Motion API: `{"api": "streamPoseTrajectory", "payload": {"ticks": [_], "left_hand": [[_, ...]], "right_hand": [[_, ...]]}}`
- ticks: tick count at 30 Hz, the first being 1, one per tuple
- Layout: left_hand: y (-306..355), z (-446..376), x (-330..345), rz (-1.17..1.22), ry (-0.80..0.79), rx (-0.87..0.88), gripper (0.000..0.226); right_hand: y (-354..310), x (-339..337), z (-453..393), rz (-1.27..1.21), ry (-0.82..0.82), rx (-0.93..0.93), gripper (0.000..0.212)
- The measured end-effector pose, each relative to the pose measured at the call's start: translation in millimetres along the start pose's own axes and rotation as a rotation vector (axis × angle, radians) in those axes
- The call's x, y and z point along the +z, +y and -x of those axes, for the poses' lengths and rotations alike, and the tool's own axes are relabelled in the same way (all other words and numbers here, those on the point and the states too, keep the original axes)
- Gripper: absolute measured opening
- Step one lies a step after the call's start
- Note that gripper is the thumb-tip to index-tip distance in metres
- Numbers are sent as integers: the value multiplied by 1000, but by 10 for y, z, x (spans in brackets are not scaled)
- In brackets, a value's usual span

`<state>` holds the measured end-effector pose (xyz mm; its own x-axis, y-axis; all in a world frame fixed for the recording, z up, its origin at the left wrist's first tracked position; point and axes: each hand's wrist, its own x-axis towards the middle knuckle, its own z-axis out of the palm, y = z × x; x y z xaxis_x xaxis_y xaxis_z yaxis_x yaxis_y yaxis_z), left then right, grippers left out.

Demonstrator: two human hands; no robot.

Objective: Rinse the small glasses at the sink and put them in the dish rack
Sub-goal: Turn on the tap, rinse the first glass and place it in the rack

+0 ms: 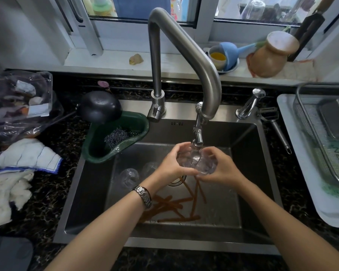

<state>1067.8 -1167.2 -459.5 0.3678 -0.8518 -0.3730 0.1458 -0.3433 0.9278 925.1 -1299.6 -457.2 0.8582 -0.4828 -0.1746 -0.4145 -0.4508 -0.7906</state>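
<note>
The steel sink (pixel 249 153) fills the worktop's middle; the dish rack (pixel 321 133) sits at its right edge. Both hands, left (pixel 170 167) and right (pixel 221 169), cup one small glass (pixel 196 161) under the tap nozzle (pixel 197 133), mouth tilted up toward it. Two more glasses (pixel 129 177) lie at the basin's left.

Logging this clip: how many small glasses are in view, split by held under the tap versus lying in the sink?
Held in both hands under the faucet: 1, the held glass
Lying in the sink basin: 2, left glass and right glass
Total: 3
</note>
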Motion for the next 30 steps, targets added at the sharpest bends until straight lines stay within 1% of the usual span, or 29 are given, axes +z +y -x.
{"api": "streamPoseTrajectory", "payload": {"ticks": [3, 6, 10, 14, 18, 21, 24, 26, 28, 30], "left_hand": [[-29, -10, 10, -38, -22, -38, 89], [-48, -17, 19, -86, 16, -96, 100], [-12, -12, 60, -92, 112, -140, 95], [29, -21, 95, -163, 176, -99, 82], [72, -10, 112, -186, 220, -46, 70], [93, -13, 102, -195, 209, 0, 68], [118, -8, 67, -209, 176, 49, 69], [124, -1, 46, -213, 149, 66, 70], [120, 9, 29, -196, 125, 69, 72], [104, 19, 12, -174, 112, 67, 73]], "right_hand": [[32, 139, 62, 28, 136, -7, 68], [70, 259, 105, 27, 249, 5, 69], [93, 334, 132, 76, 296, 20, 69], [89, 375, 138, 103, 314, 37, 68], [84, 391, 107, 154, 278, 90, 73], [71, 345, 80, 118, 227, 78, 79], [27, 225, 43, -39, 86, 96, 88], [29, 128, 11, -115, -27, 104, 90], [43, 45, -15, -153, -129, 124, 86], [66, -4, -44, -113, -158, 133, 79]]}}
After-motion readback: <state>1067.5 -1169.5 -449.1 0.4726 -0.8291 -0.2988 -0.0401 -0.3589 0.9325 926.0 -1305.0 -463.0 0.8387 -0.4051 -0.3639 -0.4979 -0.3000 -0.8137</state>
